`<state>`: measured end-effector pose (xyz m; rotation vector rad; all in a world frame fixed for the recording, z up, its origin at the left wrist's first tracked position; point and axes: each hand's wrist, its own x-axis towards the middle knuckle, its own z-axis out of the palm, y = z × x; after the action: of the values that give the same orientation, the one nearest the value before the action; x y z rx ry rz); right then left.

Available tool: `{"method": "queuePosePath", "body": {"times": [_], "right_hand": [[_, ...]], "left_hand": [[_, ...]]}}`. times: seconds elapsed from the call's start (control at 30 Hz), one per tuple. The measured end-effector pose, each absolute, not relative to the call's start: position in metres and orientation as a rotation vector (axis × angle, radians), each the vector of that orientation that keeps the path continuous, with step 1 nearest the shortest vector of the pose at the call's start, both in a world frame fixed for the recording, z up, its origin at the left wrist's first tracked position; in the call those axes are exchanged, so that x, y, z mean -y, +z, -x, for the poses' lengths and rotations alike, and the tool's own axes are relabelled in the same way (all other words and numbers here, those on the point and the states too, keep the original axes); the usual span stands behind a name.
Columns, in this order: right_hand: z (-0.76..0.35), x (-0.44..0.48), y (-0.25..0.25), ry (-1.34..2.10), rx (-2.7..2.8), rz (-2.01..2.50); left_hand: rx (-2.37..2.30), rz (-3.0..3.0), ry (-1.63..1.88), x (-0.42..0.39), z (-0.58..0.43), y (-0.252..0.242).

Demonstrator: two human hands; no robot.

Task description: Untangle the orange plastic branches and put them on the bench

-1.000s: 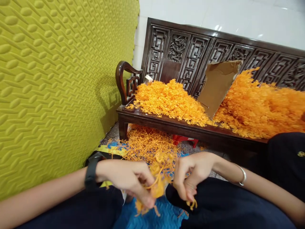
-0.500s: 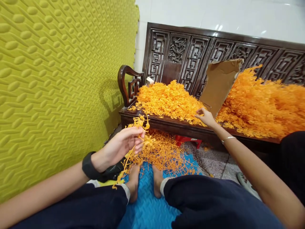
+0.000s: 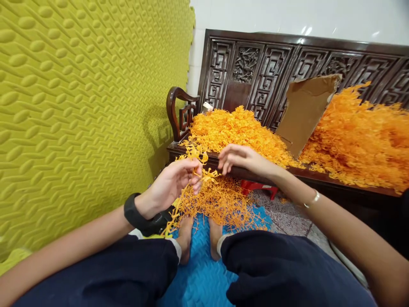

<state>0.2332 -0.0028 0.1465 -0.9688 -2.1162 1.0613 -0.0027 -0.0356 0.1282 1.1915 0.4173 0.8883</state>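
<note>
My left hand (image 3: 179, 183), with a black band at the wrist, is closed on a stringy yellow-orange plastic strand (image 3: 196, 152). Small curled pieces stick out above the fingers, and a thin length trails down below the palm. Just to the right, my right hand (image 3: 238, 158) hovers in front of the bench edge, fingers bent and slightly apart. Nothing shows in it, though its fingertips are a little blurred. Behind it a heap of small orange pieces (image 3: 233, 128) covers the bench seat. Thin orange sticks (image 3: 217, 200) lie in a tangle on the floor below.
A dark carved wooden bench (image 3: 236, 96) stands against the white wall. On it a cardboard sheet (image 3: 303, 111) leans between two heaps, the larger orange heap (image 3: 367, 140) at right. A red stool (image 3: 260, 187) sits underneath. Yellow foam matting (image 3: 79, 106) rises at left; blue matting (image 3: 201, 264) lies underfoot.
My right hand has moved left, away from the heap's edge by the cardboard, to beside my left hand. Its fingers have loosened. My left hand still holds the strand.
</note>
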Motion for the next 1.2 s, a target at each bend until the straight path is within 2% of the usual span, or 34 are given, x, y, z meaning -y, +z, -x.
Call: {"method": "queuePosePath", "body": {"times": [0.07, 0.17, 0.27, 0.37, 0.87, 1.13, 1.2], "right_hand": [[-0.209, 0.038, 0.152, 0.998, 2.223, 0.900], [-0.191, 0.071, 0.151, 0.631, 2.299, 0.880], [-0.183, 0.080, 0.147, 0.295, 2.310, 0.864], [-0.176, 0.077, 0.144, 0.116, 2.283, 0.852], [-0.170, 0.064, 0.132, -0.089, 2.323, 0.921], [-0.175, 0.070, 0.129, -0.407, 2.373, 0.902], [-0.178, 0.071, 0.128, -0.394, 2.359, 0.908]], "left_hand": [[-0.398, -1.220, 0.906, 0.036, 0.002, 0.129], [-0.371, -1.265, 0.918, 0.037, 0.000, 0.128], [-0.352, -1.289, 0.928, 0.038, 0.001, 0.126], [-0.334, -1.307, 0.920, 0.038, 0.002, 0.125], [-0.324, -1.218, 0.852, 0.038, 0.000, 0.119], [-0.370, -1.222, 0.811, 0.038, -0.004, 0.115], [-0.369, -1.206, 0.785, 0.038, -0.004, 0.115]]}}
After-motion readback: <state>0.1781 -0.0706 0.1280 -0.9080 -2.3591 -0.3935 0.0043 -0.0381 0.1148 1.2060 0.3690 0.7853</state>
